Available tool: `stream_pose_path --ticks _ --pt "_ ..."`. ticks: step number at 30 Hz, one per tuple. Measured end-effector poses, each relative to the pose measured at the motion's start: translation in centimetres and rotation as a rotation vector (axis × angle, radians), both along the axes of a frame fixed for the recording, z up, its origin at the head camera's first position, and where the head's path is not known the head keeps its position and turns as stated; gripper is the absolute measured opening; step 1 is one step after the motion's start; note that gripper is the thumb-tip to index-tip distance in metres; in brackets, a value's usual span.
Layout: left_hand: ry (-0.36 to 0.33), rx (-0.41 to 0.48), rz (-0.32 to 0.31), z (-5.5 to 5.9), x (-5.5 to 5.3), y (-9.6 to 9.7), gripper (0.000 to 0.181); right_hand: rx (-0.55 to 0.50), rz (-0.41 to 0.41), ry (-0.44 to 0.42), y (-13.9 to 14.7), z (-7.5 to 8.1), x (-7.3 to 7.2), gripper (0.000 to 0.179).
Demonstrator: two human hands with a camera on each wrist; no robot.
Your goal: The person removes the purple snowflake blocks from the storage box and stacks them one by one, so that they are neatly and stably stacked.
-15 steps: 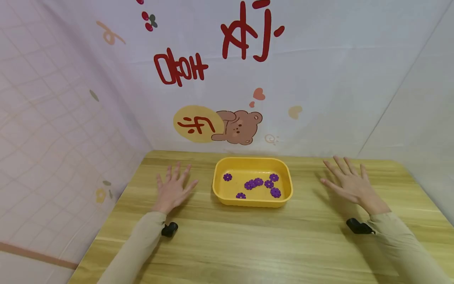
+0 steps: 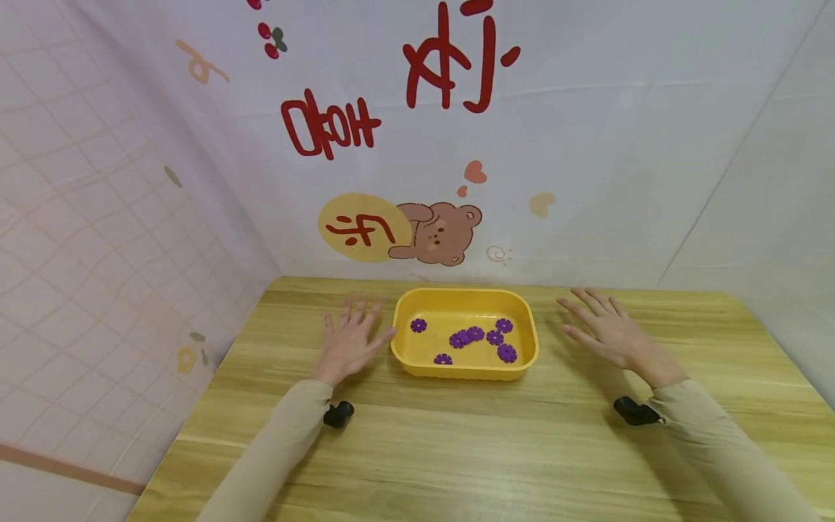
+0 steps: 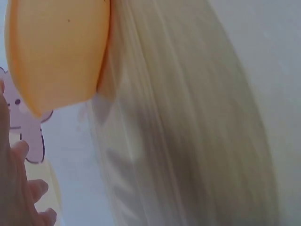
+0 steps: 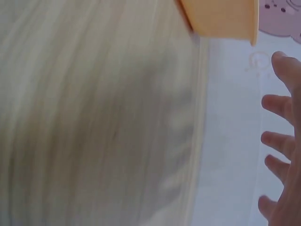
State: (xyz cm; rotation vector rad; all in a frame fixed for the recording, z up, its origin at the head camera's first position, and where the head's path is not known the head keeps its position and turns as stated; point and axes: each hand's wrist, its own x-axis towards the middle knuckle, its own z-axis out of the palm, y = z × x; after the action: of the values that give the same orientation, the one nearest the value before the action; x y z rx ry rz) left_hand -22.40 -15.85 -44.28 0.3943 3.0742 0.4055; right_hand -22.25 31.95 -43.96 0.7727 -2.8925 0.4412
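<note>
A yellow plastic tub [image 2: 464,373] stands near the back of the table, holding several purple flower-shaped discs [image 2: 475,334]. My left hand [image 2: 351,346] is spread just left of the tub, its thumb tip right at the rim in the head view. On the other side my right hand [image 2: 616,337] has its fingers spread, a short gap from the tub, with nothing in it. The left wrist view catches the tub wall [image 3: 59,52] above the left fingers. In the right wrist view a corner of the tub [image 4: 223,19] shows beyond the right fingers [image 4: 278,142].
The wooden table [image 2: 457,457] runs back to a white wall cloth [image 2: 607,145] printed with a bear and red characters. Another cloth [image 2: 98,254] hangs along the left. A black wrist camera [image 2: 339,415] sits on each forearm.
Both hands have moved inward toward the tub, the left one to the right and the right one to the left. The tub and discs have stayed in place.
</note>
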Motion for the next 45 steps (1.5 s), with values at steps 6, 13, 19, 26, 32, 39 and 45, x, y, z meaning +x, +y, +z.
stream_pose_path --ticks 6,13,19,26,32,39,45 --pt "-0.026 0.054 -0.082 0.0 -0.3 1.5 0.076 -0.063 0.130 0.066 -1.9 0.4 -0.7 0.049" --pt "-0.066 0.099 -0.144 -0.2 -0.7 2.4 0.076 -0.135 0.204 0.038 -4.3 1.0 -1.2 0.044" --pt "-0.110 0.123 -0.179 -0.5 -0.8 2.8 0.077 -0.173 0.259 -0.005 -6.5 1.6 -1.4 0.042" --pt "-0.158 0.215 -0.220 -0.9 -1.2 2.6 0.089 -0.210 0.328 -0.052 -9.1 1.6 -2.0 0.038" --pt "-0.240 0.364 -0.241 -1.0 -1.4 2.3 0.100 -0.248 0.389 -0.058 -11.0 1.2 -2.5 0.032" --pt "-0.318 0.430 -0.233 -1.1 -1.5 2.1 0.110 -0.274 0.404 -0.094 -12.6 0.5 -3.0 0.030" --pt "-0.343 0.427 -0.227 -1.1 -1.7 2.1 0.116 -0.336 0.434 -0.131 -13.4 -0.1 -3.9 0.027"
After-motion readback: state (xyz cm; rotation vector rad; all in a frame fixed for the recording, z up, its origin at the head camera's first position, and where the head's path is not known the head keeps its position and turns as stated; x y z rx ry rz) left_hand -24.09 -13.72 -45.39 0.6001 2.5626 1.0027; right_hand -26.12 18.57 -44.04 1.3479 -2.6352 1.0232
